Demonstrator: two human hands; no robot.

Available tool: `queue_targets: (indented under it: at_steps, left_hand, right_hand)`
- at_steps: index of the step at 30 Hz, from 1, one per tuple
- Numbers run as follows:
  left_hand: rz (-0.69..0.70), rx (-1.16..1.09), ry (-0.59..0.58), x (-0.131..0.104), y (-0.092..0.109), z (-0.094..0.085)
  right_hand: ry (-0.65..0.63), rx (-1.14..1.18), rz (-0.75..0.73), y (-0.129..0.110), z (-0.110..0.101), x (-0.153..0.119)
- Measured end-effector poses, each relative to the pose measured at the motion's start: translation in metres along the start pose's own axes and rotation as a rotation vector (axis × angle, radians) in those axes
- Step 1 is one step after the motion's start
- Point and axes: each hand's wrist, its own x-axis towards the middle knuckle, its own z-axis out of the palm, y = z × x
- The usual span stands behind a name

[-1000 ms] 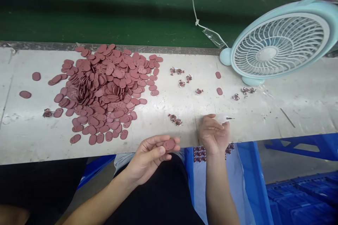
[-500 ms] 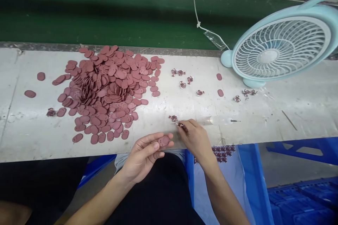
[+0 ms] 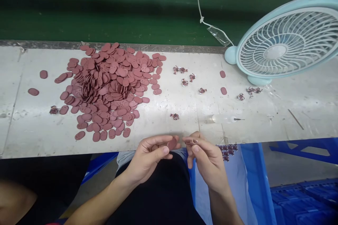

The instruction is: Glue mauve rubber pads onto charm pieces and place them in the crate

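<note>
Right hand [image 3: 207, 160] has brought a metallic piece [image 3: 194, 142] near left hand [image 3: 149, 156]

No readable text or labels anywhere.

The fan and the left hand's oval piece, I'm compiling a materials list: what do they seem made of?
Fan: probably plastic, smooth, satin, judging by its rounded, moulded shape. Oval piece: matt, perhaps plastic or coated metal; its dull red leaves that open.
</note>
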Motion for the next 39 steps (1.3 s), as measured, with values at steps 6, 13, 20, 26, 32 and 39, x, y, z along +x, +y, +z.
queue_targets:
  at_steps: [6,13,20,26,32,39]
  left_hand:
    - [0.089,0.08,0.009,-0.003,-0.005,0.003]
    - [0.105,0.117,-0.032,-0.004,-0.005,0.0]
    - [0.105,0.171,-0.007,-0.004,-0.004,0.001]
    - [0.144,0.28,0.043,-0.004,-0.003,0.0]
    - [0.174,0.288,0.048,-0.004,-0.007,0.0]
    - [0.175,0.289,0.067,-0.003,-0.006,0.006]
  right_hand:
    - [0.009,0.005,-0.04,-0.012,0.012,-0.003]
    - [-0.012,-0.195,0.017,-0.019,0.017,-0.006]
    - [-0.025,-0.35,-0.063,-0.024,0.013,-0.007]
    - [-0.065,-0.252,-0.018,-0.026,0.013,-0.004]
    - [-0.098,-0.103,0.064,-0.026,0.014,-0.002]
    - [-0.048,-0.046,0.069,-0.021,0.015,-0.004]
